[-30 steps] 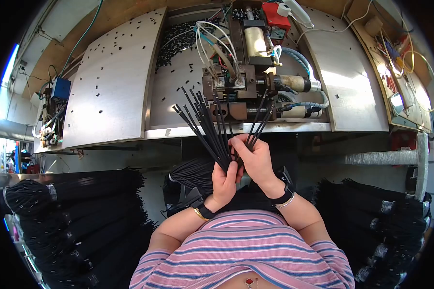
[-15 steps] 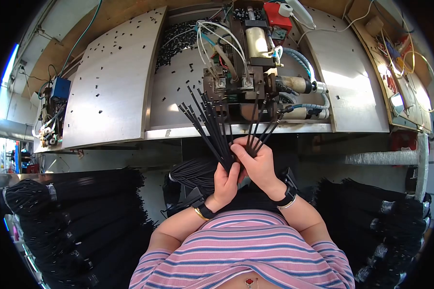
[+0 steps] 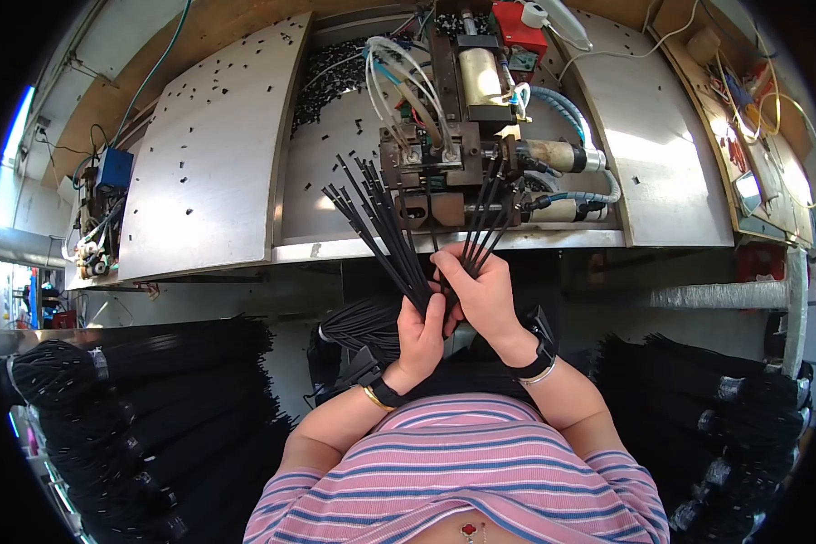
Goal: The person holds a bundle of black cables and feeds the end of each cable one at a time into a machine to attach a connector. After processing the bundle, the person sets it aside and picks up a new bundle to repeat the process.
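My left hand [image 3: 419, 340] is closed around a fanned bunch of thin black cords [image 3: 381, 227], whose tipped ends point up and to the left. Several more black cords [image 3: 487, 218] stick up from my right hand [image 3: 480, 288], which is closed on them. Between the two groups, a single cord [image 3: 433, 234] runs from the right thumb and fingertips up to the front of a metal machine [image 3: 431, 154]. Both hands sit close together, just below the bench's front edge. My fingers hide the cords' lower parts.
A metal bench [image 3: 218, 163] carries the machine, with small black pieces [image 3: 326, 91] scattered over it. Hoses [image 3: 562, 104] and a red box [image 3: 519, 27] stand near the cylinder. Bundles of black cords hang at the left [image 3: 181, 408] and right [image 3: 689, 390].
The machine's front block and white tubes have shifted slightly left. The cords in both hands have swung a little to the left and up; both hands keep their hold.
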`<state>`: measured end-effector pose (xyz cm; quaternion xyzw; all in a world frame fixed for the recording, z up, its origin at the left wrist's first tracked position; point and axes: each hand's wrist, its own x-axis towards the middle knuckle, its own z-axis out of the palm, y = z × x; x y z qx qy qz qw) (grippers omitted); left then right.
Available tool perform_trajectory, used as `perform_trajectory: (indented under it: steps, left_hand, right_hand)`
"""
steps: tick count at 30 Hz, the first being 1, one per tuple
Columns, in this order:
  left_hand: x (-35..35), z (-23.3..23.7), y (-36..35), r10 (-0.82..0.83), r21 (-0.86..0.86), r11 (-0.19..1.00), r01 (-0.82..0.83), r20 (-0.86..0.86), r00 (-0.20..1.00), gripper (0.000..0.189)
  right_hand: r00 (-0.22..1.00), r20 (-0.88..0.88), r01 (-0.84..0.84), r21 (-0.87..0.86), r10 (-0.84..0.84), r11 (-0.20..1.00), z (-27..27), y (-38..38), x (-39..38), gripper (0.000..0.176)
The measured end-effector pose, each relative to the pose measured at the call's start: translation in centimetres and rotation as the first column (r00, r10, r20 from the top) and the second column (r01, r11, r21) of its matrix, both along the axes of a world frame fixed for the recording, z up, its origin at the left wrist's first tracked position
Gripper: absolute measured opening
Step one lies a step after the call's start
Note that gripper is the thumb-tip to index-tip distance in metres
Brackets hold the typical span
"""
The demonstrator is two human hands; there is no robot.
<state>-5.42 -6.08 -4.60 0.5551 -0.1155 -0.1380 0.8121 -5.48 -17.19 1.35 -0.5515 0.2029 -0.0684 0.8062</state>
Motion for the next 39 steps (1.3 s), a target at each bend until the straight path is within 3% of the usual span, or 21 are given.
perform_trajectory:
  steps: [6, 9, 16, 20, 33, 39]
  left_hand:
    - [0.2, -0.1, -0.1, -0.011, 0.006, 1.0, 0.011, 0.006, 1.0, 0.012]
    - [0.2, -1.1, 0.0, -0.095, 0.033, 0.995, 0.094, 0.013, 0.995, 0.02]
    - [-0.2, -1.2, 0.2, -0.086, 0.007, 0.996, 0.086, 0.027, 0.996, 0.023]
    - [0.2, -0.7, 0.3, -0.051, -0.012, 0.999, 0.052, 0.028, 0.998, 0.023]
    - [1.3, -0.7, -0.1, -0.031, 0.016, 0.999, 0.03, 0.074, 0.997, 0.021]
    - [1.3, -0.5, -0.3, -0.055, 0.008, 0.998, 0.054, 0.058, 0.997, 0.022]
  right_hand:
    - [0.999, 0.005, -0.044, -0.014, 0.044, 0.999, 0.1, -0.4, 0.2, 0.018]
    - [0.996, 0.011, -0.09, -0.033, 0.09, 0.995, 0.2, -0.5, 0.2, 0.02]
    - [0.997, 0.07, 0.018, -0.149, -0.007, 0.989, -0.9, 0.4, -0.4, 0.019]
    - [0.996, 0.065, 0.069, -0.048, -0.066, 0.996, -0.6, 1.0, 0.1, 0.019]
    - [0.998, 0.04, 0.05, -0.097, -0.046, 0.994, -0.1, 0.2, 1.0, 0.02]
    - [0.999, 0.016, -0.051, -0.061, 0.052, 0.997, 0.3, -0.1, 1.1, 0.023]
